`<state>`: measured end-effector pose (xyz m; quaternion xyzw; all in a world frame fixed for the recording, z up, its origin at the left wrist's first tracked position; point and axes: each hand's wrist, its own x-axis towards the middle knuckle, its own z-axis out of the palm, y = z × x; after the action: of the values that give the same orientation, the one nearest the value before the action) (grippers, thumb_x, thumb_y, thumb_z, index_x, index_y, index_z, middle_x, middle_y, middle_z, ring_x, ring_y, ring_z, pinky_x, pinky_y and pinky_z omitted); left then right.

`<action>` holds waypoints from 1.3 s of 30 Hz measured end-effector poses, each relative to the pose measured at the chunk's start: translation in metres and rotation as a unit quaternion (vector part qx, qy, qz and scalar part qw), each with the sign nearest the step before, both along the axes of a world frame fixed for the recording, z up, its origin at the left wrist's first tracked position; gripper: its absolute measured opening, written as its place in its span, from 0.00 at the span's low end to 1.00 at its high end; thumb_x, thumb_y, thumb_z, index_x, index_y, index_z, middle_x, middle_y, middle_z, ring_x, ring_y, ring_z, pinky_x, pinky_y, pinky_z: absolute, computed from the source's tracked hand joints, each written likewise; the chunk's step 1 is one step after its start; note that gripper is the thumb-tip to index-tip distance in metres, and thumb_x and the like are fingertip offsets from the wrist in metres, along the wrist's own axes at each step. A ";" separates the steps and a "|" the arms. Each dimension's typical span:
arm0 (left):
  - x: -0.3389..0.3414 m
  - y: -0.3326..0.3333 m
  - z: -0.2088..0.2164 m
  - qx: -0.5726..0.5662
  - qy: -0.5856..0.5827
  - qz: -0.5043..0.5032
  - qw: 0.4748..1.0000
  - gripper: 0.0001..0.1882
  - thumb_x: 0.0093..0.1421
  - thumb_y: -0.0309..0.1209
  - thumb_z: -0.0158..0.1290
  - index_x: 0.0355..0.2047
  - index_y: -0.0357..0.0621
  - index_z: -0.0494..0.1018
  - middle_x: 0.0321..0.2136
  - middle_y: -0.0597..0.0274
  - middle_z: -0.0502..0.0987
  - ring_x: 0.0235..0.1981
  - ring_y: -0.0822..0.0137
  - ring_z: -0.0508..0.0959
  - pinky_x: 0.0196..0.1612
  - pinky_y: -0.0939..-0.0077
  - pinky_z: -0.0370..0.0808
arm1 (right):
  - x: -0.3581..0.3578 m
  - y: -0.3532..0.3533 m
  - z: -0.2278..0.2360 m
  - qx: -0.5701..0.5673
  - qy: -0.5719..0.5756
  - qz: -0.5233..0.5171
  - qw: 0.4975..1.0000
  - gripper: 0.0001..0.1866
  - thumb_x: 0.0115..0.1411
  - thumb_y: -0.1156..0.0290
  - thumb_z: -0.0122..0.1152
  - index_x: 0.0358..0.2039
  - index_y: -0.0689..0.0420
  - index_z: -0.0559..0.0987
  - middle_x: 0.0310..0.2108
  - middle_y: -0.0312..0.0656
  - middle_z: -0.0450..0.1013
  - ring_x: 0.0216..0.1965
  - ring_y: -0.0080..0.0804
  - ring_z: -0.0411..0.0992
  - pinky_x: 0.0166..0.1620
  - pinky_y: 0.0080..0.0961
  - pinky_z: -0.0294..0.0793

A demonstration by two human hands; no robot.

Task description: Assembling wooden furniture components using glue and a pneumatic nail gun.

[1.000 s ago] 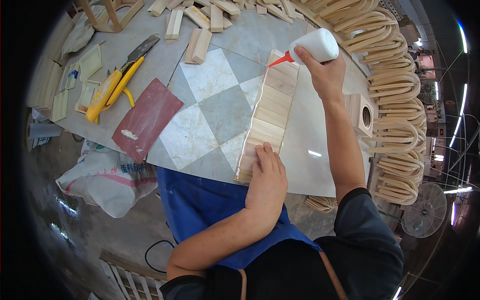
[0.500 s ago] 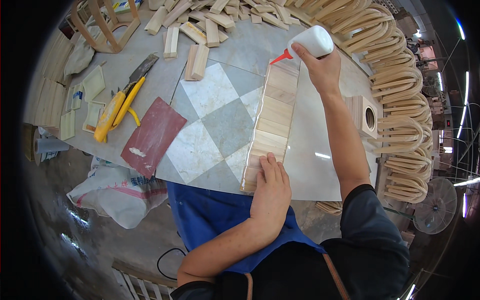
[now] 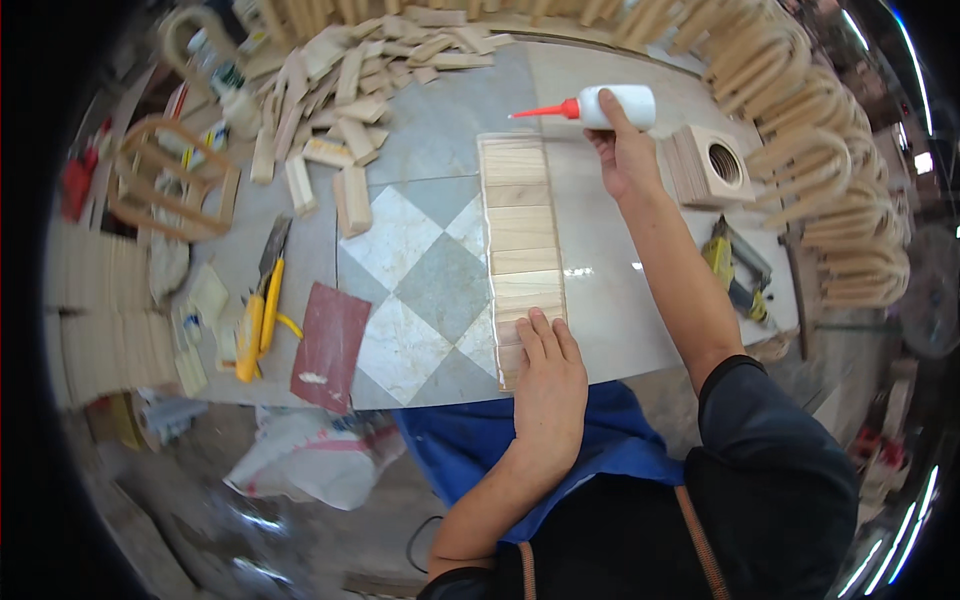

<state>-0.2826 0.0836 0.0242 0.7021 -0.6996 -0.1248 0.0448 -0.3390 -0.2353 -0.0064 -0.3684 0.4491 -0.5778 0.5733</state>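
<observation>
A long row of flat wooden blocks (image 3: 523, 228) lies side by side on the table, with a white line of glue along its left edge. My left hand (image 3: 548, 385) rests on the near end of the row, fingers stretched out flat on the wood. In my right hand (image 3: 632, 160) is a white glue bottle (image 3: 634, 106) with a red nozzle, its fingers wrapped round the body. The bottle is tipped nearly level beyond the row's far right corner, and its nozzle tip is apart from the wood.
Left of the row lie a maroon sandpaper sheet (image 3: 330, 345) and yellow-handled tools (image 3: 262, 318). Loose wooden blocks (image 3: 350, 90) are heaped at the back. To the right stand a wooden box with a round hole (image 3: 705, 166), a yellow-green tool (image 3: 735, 270) and stacked bent-wood loops (image 3: 845, 200).
My right hand has lifted the glue bottle's nozzle off the row's far left corner and tilted the bottle nearer level. My left hand stays on the near end. The view has turned.
</observation>
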 end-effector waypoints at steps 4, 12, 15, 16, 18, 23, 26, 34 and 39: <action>0.001 -0.004 0.006 -0.001 0.010 -0.021 1.000 0.29 0.64 0.19 0.52 0.66 0.25 0.67 0.68 0.24 0.65 0.69 0.33 0.68 0.62 0.60 0.78 | -0.035 0.017 -0.013 0.086 -0.082 -0.063 0.991 0.28 0.61 0.63 0.80 0.50 0.73 0.80 0.47 0.51 0.79 0.41 0.33 0.80 0.42 0.22 0.82; 0.001 0.000 0.013 -0.024 0.016 -0.037 0.999 0.28 0.64 0.18 0.50 0.66 0.22 0.66 0.66 0.20 0.65 0.68 0.29 0.69 0.65 0.56 0.75 | -0.041 0.026 -0.015 0.096 0.001 -0.123 0.988 0.28 0.61 0.64 0.79 0.50 0.75 0.80 0.46 0.51 0.80 0.40 0.32 0.80 0.40 0.22 0.83; 0.000 0.002 0.014 -0.023 0.016 -0.038 0.999 0.29 0.64 0.18 0.50 0.66 0.22 0.66 0.66 0.20 0.66 0.68 0.28 0.69 0.65 0.54 0.75 | -0.039 0.024 -0.016 0.101 0.008 -0.127 0.987 0.28 0.61 0.63 0.79 0.50 0.76 0.80 0.45 0.51 0.80 0.40 0.32 0.80 0.40 0.22 0.83; 0.000 0.002 0.014 -0.022 0.018 -0.037 0.999 0.29 0.64 0.18 0.50 0.66 0.22 0.66 0.66 0.20 0.66 0.68 0.28 0.68 0.65 0.54 0.75 | -0.038 0.023 -0.016 0.105 0.015 -0.128 0.986 0.28 0.61 0.63 0.79 0.50 0.76 0.80 0.45 0.51 0.80 0.39 0.32 0.80 0.39 0.22 0.83; 0.000 0.003 0.013 -0.023 0.018 -0.036 0.999 0.29 0.64 0.18 0.49 0.66 0.22 0.66 0.66 0.19 0.66 0.68 0.28 0.68 0.65 0.53 0.75 | -0.036 0.021 -0.016 0.106 0.018 -0.129 0.986 0.28 0.61 0.63 0.79 0.50 0.76 0.81 0.45 0.51 0.80 0.39 0.32 0.80 0.39 0.22 0.83; 0.000 0.005 0.011 -0.025 0.019 -0.027 0.999 0.28 0.65 0.17 0.48 0.67 0.26 0.65 0.68 0.26 0.66 0.68 0.30 0.68 0.65 0.51 0.74 | -0.032 0.021 -0.014 0.111 0.028 -0.119 0.986 0.28 0.61 0.62 0.79 0.49 0.75 0.81 0.44 0.51 0.81 0.38 0.32 0.80 0.39 0.22 0.83; -0.001 0.004 0.012 -0.023 0.023 -0.023 0.999 0.28 0.65 0.17 0.48 0.67 0.26 0.66 0.68 0.26 0.66 0.68 0.30 0.68 0.66 0.51 0.74 | -0.031 0.021 -0.012 0.108 0.044 -0.115 0.986 0.28 0.61 0.62 0.79 0.50 0.75 0.81 0.44 0.51 0.81 0.38 0.32 0.81 0.38 0.22 0.83; -0.001 0.004 0.014 -0.008 0.007 -0.031 0.999 0.28 0.66 0.18 0.49 0.67 0.23 0.65 0.67 0.22 0.65 0.69 0.30 0.68 0.65 0.53 0.75 | -0.034 0.035 -0.011 0.102 0.051 -0.120 0.986 0.29 0.61 0.62 0.79 0.50 0.74 0.80 0.43 0.51 0.81 0.37 0.33 0.81 0.37 0.22 0.83; 0.000 0.005 0.008 -0.017 0.011 -0.029 0.999 0.28 0.66 0.18 0.48 0.66 0.24 0.66 0.67 0.24 0.66 0.68 0.30 0.68 0.64 0.53 0.75 | -0.038 0.051 -0.008 0.109 0.069 -0.121 0.984 0.29 0.61 0.61 0.79 0.51 0.75 0.80 0.44 0.52 0.81 0.38 0.33 0.81 0.39 0.23 0.84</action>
<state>-0.2825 0.0888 0.0320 0.6793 -0.7211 -0.1220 0.0605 -0.3774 -0.1848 -0.0145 -0.2858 0.5893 -0.5633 0.5037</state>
